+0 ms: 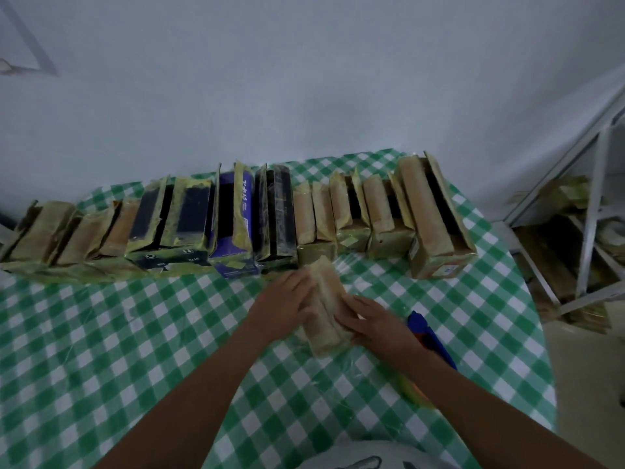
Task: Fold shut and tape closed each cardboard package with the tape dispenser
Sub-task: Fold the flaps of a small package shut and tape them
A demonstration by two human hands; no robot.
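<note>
A small brown cardboard package (325, 301) lies on the green-checked tablecloth (135, 333) in front of me. My left hand (282, 301) presses on its left side, fingers over the flap. My right hand (373, 321) grips its right side. Both hands hold the flaps folded together. A blue tape dispenser (427, 333) with a yellowish tape roll (414, 390) lies on the cloth just right of my right forearm, partly hidden by it.
A row of several cardboard packages with their flaps standing up spans the far table edge, from brown ones (44, 231) on the left through a purple one (235, 218) to a tall brown one (436, 214). A metal shelf frame (588, 211) with cardboard stands right.
</note>
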